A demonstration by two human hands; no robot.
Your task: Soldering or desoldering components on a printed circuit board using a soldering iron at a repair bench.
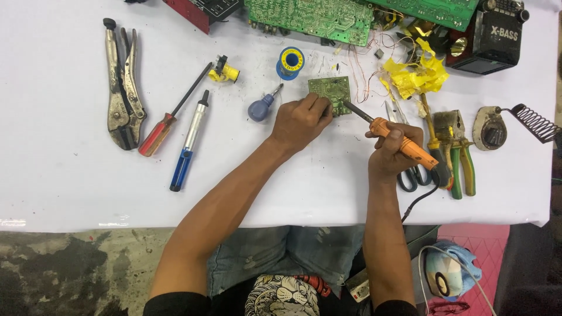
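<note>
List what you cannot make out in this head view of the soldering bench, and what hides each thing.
- Iron tip's contact with the small board: too small; left hand covers the board's near edge.
- Anything under the left hand's fingers: hidden.
- Large boards: cut off by the top edge.
- Scissors: partly behind the right hand.

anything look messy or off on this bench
Mostly orderly work: the left hand steadies a small green board while the right hand holds an orange soldering iron. The odd spot is a crumpled wad of yellow tape tangled with loose thin wires just behind the board.
</note>
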